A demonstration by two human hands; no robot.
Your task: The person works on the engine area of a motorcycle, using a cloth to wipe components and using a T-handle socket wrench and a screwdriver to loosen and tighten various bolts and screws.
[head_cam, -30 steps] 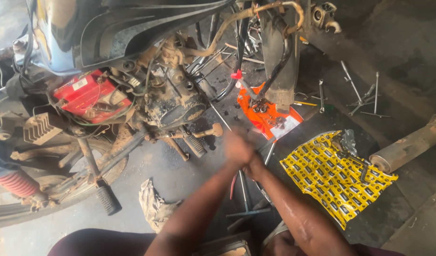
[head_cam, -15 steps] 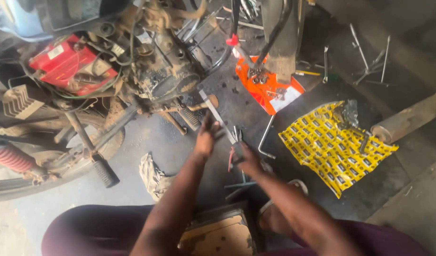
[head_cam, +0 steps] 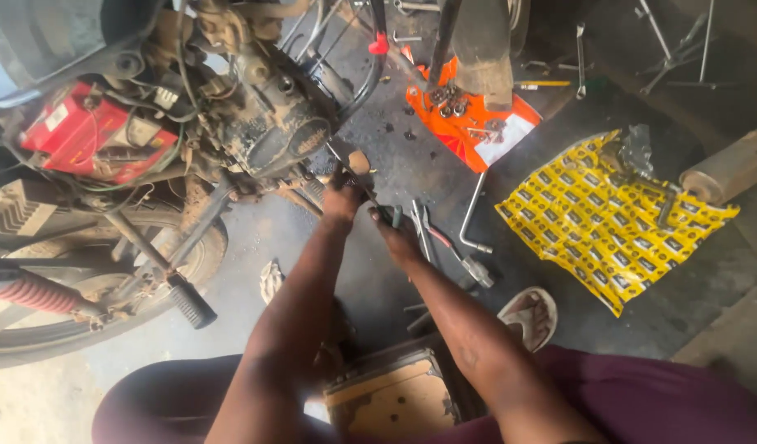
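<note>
Both hands meet just below the motorcycle engine (head_cam: 275,136): the left hand (head_cam: 343,200) grips a slim metal tool (head_cam: 355,177) against it, and the right hand (head_cam: 397,234) clenches the tool's lower end above the floor (head_cam: 255,238).

Open floor (head_cam: 386,140) at 12 o'clock of both hands, between engine (head_cam: 271,123) and orange sheet (head_cam: 477,131). Blocked at 10 o'clock by engine, at 3 o'clock by pliers (head_cam: 432,234) and L-shaped wrench (head_cam: 470,218). Footpeg (head_cam: 189,302) at 8 o'clock; wooden box (head_cam: 391,399) at 6 o'clock.
</note>
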